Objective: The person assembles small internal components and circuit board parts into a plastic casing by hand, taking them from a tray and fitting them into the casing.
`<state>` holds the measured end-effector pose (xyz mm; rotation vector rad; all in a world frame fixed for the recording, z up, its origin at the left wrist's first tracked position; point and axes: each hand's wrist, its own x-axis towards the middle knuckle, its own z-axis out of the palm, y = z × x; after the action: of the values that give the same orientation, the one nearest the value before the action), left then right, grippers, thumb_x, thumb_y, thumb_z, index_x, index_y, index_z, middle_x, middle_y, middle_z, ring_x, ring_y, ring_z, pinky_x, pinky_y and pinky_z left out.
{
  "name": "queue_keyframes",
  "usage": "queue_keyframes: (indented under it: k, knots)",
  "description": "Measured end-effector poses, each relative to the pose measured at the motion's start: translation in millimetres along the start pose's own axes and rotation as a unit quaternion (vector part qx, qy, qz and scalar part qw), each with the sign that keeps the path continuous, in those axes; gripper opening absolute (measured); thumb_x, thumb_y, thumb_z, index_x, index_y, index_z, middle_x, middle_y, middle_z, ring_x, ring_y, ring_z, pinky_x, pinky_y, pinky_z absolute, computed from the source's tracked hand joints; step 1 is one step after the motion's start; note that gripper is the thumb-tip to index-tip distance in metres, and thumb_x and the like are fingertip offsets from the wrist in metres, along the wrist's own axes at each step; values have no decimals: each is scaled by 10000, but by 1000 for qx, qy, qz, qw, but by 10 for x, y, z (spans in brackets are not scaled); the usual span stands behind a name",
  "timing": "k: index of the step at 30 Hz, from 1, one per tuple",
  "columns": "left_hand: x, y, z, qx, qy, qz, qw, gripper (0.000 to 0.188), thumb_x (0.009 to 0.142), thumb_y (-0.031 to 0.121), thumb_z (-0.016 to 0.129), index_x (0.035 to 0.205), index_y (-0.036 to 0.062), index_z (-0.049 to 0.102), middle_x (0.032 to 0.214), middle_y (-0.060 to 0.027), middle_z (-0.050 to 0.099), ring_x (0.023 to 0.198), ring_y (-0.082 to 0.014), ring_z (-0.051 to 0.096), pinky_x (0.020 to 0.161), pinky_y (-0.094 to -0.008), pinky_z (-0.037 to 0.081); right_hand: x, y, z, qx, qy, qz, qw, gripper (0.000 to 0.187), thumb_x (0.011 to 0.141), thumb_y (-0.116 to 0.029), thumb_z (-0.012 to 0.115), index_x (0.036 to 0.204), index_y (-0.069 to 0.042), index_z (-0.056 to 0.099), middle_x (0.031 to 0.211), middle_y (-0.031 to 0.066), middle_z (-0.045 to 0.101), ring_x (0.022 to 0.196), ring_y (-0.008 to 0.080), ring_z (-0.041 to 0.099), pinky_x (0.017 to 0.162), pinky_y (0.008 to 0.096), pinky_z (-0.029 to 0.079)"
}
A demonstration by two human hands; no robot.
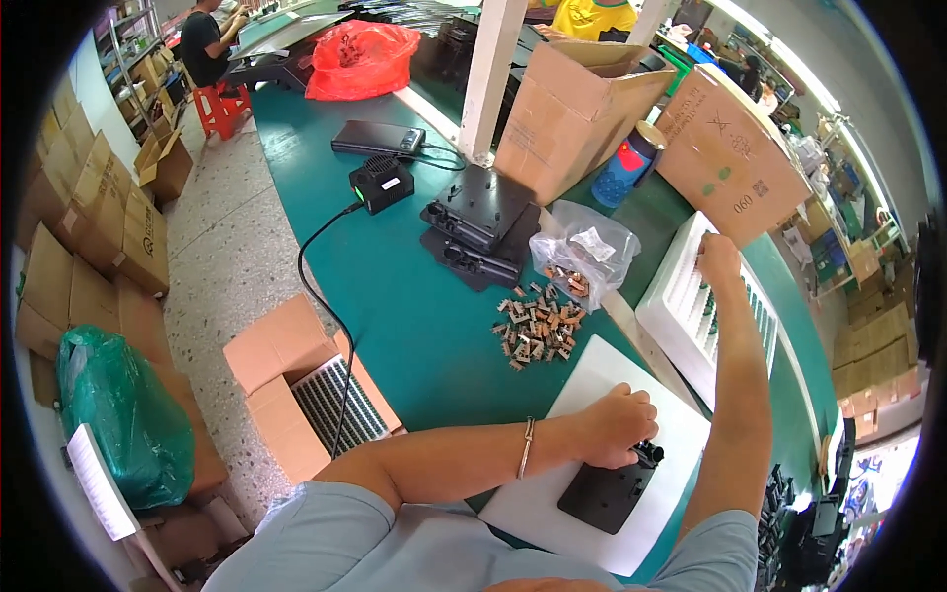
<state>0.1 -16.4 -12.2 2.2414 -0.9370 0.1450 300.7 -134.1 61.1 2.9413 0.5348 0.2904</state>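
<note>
The left hand (617, 426) is clamped on a black plate (604, 493) to steady it on the white pad (592, 380), while the right hand (717, 261), fingers together, picks in the white tray (666, 316).

Probably a small assembly workshop — long green workbench (395, 296), stacked cardboard boxes (99, 217), loose metal parts (538, 331), another seated worker (209, 41).

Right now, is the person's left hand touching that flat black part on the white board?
Touching. The head view shows the left hand with its fingers pressed on the top corner of the flat black part, no gap visible between them.
</note>
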Motion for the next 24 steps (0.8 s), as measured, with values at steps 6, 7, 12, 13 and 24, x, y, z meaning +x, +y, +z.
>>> queue_keyframes:
  k: [6, 7, 12, 13, 24]
  knots:
    - [24, 40, 47, 23, -7, 9, 1000, 288, 730, 334, 757, 907, 128, 661, 967, -43, 591, 1028, -231, 522, 850, -403, 391, -225, 294, 26, 147, 158, -5, 976, 81, 806, -100, 632, 834, -27, 611, 832, 201, 659, 822, 377, 652, 741, 465, 507]
    - [49, 41, 47, 14, -12, 15, 1000, 288, 730, 334, 757, 907, 128, 661, 967, -43, 591, 1028, -231, 522, 850, -403, 391, -345, 297, -85, 206, 205, 25, 957, 93, 807, -106, 638, 819, -26, 592, 815, 200, 650, 801, 379, 645, 724, 469, 501]
    - [-34, -4, -27, 75, 17, 12, 997, 281, 690, 365, 755, 802, 137, 635, 876, -45, 599, 933, -253, 558, 757, -436, 416, -1401, -157, -515, 207, 117, -123, 964, 91, 805, -59, 639, 879, -27, 596, 836, 171, 652, 740, 366, 634, 683, 423, 514]
    - [-68, -6, -35, 66, 33, 11, 997, 277, 691, 353, 752, 802, 130, 629, 880, -48, 596, 929, -258, 557, 753, -438, 413, -1679, -222, -507, 214, 130, -155, 956, 96, 804, -52, 639, 887, -31, 595, 839, 160, 646, 742, 355, 631, 671, 420, 516]
    - [-7, -6, -106, -52, 13, 11, 999, 298, 699, 190, 780, 948, 100, 644, 980, -42, 614, 1019, -263, 541, 877, -413, 391, -3025, 65, -377, 259, 5, -114, 959, 194, 845, -42, 637, 1038, -43, 653, 1009, 145, 681, 900, 335, 653, 736, 385, 542]
